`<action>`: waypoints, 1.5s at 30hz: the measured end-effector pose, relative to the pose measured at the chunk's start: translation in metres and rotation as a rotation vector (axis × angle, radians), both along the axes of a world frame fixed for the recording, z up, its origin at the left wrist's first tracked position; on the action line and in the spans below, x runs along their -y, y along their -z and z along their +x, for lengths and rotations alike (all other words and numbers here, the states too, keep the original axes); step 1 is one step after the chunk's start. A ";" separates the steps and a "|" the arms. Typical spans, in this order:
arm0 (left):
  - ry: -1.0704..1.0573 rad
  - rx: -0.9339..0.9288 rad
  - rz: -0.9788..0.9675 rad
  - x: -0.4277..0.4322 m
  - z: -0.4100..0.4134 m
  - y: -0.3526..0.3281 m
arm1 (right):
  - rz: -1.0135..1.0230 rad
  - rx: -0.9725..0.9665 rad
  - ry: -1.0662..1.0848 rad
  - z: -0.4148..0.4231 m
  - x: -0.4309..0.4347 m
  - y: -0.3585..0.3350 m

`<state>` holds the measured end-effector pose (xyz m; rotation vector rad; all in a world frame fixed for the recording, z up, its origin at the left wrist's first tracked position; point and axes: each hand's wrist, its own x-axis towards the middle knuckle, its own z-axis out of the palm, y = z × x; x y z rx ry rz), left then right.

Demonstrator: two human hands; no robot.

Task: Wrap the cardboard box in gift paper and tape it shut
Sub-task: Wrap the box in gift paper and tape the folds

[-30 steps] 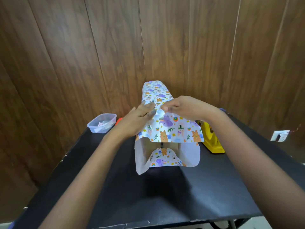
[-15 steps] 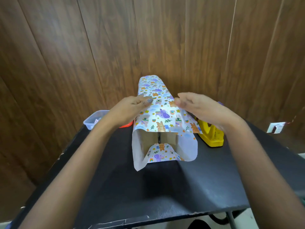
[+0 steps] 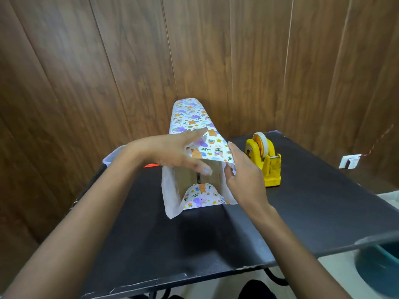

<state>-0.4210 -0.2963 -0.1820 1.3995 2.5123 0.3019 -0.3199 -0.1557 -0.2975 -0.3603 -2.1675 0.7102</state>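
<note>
1. On the black table (image 3: 323, 201), seen from the head camera, the cardboard box (image 3: 186, 180) lies lengthwise near the middle, its far end towards the wood-panelled wall (image 3: 129, 61).
2. Gift paper (image 3: 190, 117) printed with small animals covers the top and sides of the box. The near end is not closed, and bare cardboard shows inside it.
3. At that open end the bottom flap (image 3: 200, 197) curves upward, printed side out. The left side flap (image 3: 169, 195) stands out towards the camera, showing its white underside.
4. The left hand (image 3: 172, 154) rests palm down on the paper at the near top edge. Its fingers are straight and spread apart, and one fingertip hangs over the open end.
5. The right hand (image 3: 241, 175) is at the top right corner of the open end and pinches the overhanging paper. The thumb is tucked under the paper edge and the fingers lie along its outer side.
6. A yellow tape dispenser (image 3: 265, 167) with a roll of tape on it stands just beside the right hand, to the right of the box and apart from it.
7. A clear plastic container (image 3: 110, 156) sits at the far left of the table, mostly hidden behind the left forearm. Near it is an orange-red thing (image 3: 151, 165), too hidden to name.
8. A wall socket (image 3: 348, 161) shows low on the wall at the right, and a teal bin (image 3: 382, 268) stands on the floor beyond the table's near right corner.
</note>
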 end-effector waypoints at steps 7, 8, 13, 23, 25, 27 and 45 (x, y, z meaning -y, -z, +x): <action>0.063 0.419 0.316 -0.006 -0.001 -0.007 | -0.285 -0.180 -0.053 -0.009 0.006 -0.004; 0.039 0.448 0.341 -0.010 -0.002 -0.009 | -0.303 -0.190 -0.041 -0.009 0.006 -0.005; 0.084 0.335 0.180 -0.031 -0.015 -0.007 | -0.332 -0.169 -0.007 -0.013 0.010 -0.010; 0.001 0.366 0.203 -0.034 -0.020 -0.007 | -0.244 -0.146 -0.005 -0.012 0.009 -0.013; -0.008 0.410 0.198 -0.034 -0.021 -0.007 | -0.236 -0.154 -0.010 -0.012 0.010 -0.014; 0.002 0.383 0.181 -0.035 -0.021 -0.006 | -0.263 -0.207 0.018 -0.013 0.011 -0.013; -0.004 0.269 0.246 -0.020 -0.019 -0.002 | 0.177 -0.445 0.139 -0.007 0.025 -0.007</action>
